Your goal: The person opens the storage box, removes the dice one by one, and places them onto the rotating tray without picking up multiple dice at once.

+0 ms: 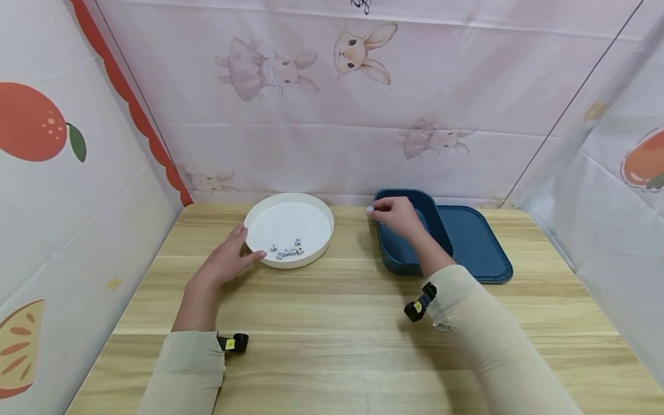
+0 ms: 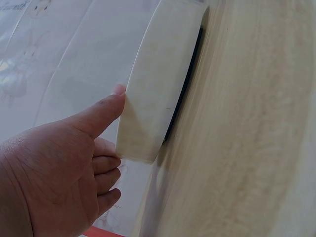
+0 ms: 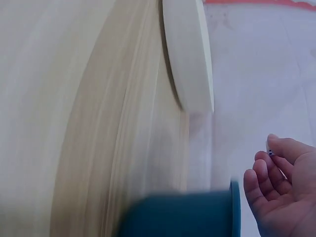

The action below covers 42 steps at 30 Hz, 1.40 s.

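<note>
A shallow round white tray (image 1: 275, 216) stands at the back left, with several small white dice (image 1: 287, 252) near its front side. My left hand (image 1: 226, 259) rests at the tray's left edge, thumb lying on the rim and fingers spread along the outer wall. In the left wrist view the thumb (image 2: 106, 111) touches the pale wall of the tray (image 2: 158, 74). My right hand (image 1: 399, 218) pinches one die (image 1: 370, 208) between thumb and fingertips. It is above the left rim of a dark blue box (image 1: 391, 262). In the right wrist view the die (image 3: 269, 149) is mostly hidden by the fingers.
A flat dark blue lid (image 1: 474, 248) lies on the wooden table (image 1: 321, 334), right of the box and close against it. Printed cloth with rabbits (image 1: 332, 150) hangs behind the table. More cloth walls stand at both sides.
</note>
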### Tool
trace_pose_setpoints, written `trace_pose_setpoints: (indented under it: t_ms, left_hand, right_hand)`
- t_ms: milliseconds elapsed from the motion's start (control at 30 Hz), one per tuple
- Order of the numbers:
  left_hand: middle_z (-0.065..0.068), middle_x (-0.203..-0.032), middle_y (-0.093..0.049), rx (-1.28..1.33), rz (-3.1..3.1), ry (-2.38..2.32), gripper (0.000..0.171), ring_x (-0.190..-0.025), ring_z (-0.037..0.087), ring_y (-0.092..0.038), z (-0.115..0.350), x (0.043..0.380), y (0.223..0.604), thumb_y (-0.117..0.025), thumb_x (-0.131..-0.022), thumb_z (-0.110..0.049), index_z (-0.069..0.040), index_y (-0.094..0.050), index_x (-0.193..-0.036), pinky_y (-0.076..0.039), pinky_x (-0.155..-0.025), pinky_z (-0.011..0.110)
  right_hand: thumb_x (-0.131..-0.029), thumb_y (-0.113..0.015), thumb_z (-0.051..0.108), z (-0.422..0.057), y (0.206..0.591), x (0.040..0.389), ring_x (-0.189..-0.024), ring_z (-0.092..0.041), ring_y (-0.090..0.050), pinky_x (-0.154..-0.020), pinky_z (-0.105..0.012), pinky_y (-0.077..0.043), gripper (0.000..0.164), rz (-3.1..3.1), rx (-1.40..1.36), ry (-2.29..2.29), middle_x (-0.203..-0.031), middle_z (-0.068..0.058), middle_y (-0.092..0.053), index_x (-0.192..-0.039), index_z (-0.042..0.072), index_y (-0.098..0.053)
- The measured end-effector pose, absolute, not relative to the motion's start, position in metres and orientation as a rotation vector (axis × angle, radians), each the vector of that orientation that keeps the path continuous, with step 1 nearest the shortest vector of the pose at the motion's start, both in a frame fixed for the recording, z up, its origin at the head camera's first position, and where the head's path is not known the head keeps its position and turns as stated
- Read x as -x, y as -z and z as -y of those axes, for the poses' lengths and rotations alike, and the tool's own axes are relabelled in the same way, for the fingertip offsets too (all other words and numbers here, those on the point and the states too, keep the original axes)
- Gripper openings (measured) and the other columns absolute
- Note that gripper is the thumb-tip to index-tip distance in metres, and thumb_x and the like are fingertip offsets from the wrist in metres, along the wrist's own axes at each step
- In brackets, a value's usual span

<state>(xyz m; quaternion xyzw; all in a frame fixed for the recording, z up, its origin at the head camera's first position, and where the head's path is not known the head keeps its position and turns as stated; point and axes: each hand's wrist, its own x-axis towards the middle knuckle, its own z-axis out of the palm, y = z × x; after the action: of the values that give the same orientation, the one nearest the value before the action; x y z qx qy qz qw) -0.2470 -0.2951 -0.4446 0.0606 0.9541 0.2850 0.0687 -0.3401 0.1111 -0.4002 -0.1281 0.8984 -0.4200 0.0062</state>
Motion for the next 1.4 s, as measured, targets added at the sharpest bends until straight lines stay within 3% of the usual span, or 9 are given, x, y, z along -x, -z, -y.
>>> trace_pose_setpoints:
  t_ms: [467, 733, 1200, 1400]
  left_hand:
    - [0.016, -0.166, 0.000, -0.170, -2.871, -0.873, 0.098, -0.152, 0.037, -0.005, 0.295, 0.248, 0.445, -0.059, -0.093, -0.055, -0.007, -0.004, -0.159, -0.016, -0.119, 0.059]
    - [0.015, -0.166, -0.004, -0.154, -2.875, -0.913, 0.103, -0.152, 0.037, -0.009, 0.292, 0.248, 0.445, -0.062, -0.090, -0.058, -0.011, -0.002, -0.159, -0.018, -0.118, 0.061]
    - [0.016, -0.166, -0.003, -0.146, -2.885, -0.896, 0.100, -0.152, 0.038, -0.009, 0.290, 0.246, 0.446, -0.061, -0.092, -0.054, -0.010, -0.001, -0.159, -0.018, -0.118, 0.061]
    - [0.016, -0.166, -0.003, -0.149, -2.884, -0.890, 0.100, -0.151, 0.039, -0.010, 0.292, 0.246, 0.446, -0.061, -0.092, -0.055, -0.010, -0.003, -0.159, -0.019, -0.117, 0.063]
  right_hand:
    - [-0.088, -0.074, 0.027, -0.012, 0.418, 0.322, -0.093, -0.016, -0.064, -0.077, -0.027, -0.056, 0.028, -2.629, 0.502, 1.297, -0.102, -0.001, -0.072, -0.113, 0.014, -0.075]
    - [-0.086, -0.076, 0.020, 0.029, 0.422, 0.313, -0.090, -0.014, -0.064, -0.079, -0.025, -0.054, 0.024, -2.631, 0.564, 1.210, -0.098, -0.001, -0.074, -0.107, 0.010, -0.077]
    - [-0.086, -0.072, 0.010, 0.057, 0.432, 0.307, -0.088, -0.011, -0.063, -0.077, -0.021, -0.055, 0.022, -2.690, 0.527, 0.977, -0.100, -0.003, -0.073, -0.108, 0.007, -0.075]
    - [-0.088, -0.072, 0.015, 0.050, 0.429, 0.309, -0.091, -0.011, -0.062, -0.078, -0.022, -0.054, 0.025, -2.658, 0.550, 1.066, -0.101, -0.002, -0.072, -0.112, 0.008, -0.075]
